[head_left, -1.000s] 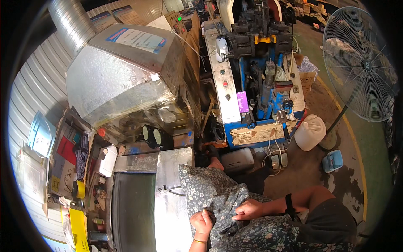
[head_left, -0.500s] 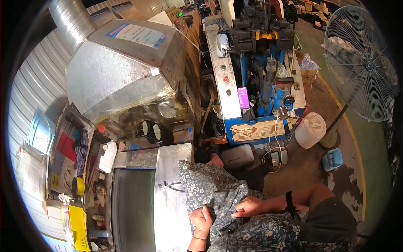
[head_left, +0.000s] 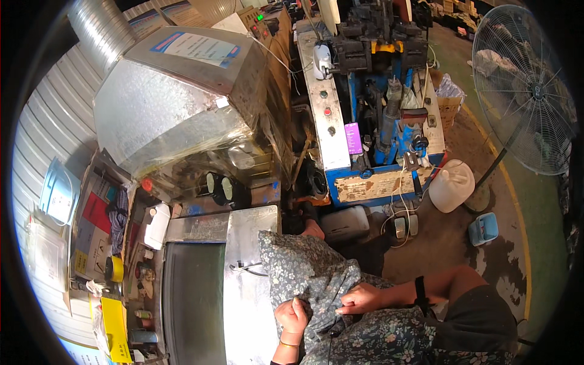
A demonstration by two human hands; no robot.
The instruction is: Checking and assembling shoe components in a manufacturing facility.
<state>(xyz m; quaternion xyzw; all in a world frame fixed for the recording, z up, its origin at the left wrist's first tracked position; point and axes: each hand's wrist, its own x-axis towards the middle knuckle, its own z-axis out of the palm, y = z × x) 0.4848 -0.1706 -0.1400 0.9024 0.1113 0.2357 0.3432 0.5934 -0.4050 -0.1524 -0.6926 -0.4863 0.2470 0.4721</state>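
Both hands lie in my lap, on a dark floral apron (head_left: 310, 258). My left hand (head_left: 292, 315) is closed in a loose fist, thumb on top, with a thin band around its wrist. My right hand (head_left: 360, 298) is a little farther right, its fingers curled in against the apron cloth and a black band around the wrist. Nothing shows in either hand, and the palms are hidden. Left of my lap is a pale metal tabletop (head_left: 249, 316) with a small pair of dark-handled snips (head_left: 248, 267) on it, beside a dark conveyor belt (head_left: 196, 298).
A metal hood (head_left: 164, 97) covers the line ahead, with dark shoe-like pieces (head_left: 228, 191) under its edge. A blue-framed press machine (head_left: 383, 182) stands ahead right, with foot pedals (head_left: 406, 226) below. Right of it are a white jug (head_left: 451, 185), a blue basket (head_left: 483, 229) and a large fan (head_left: 526, 91).
Both hands keep their place and closed shape in my lap. Only the view has shifted very slightly.
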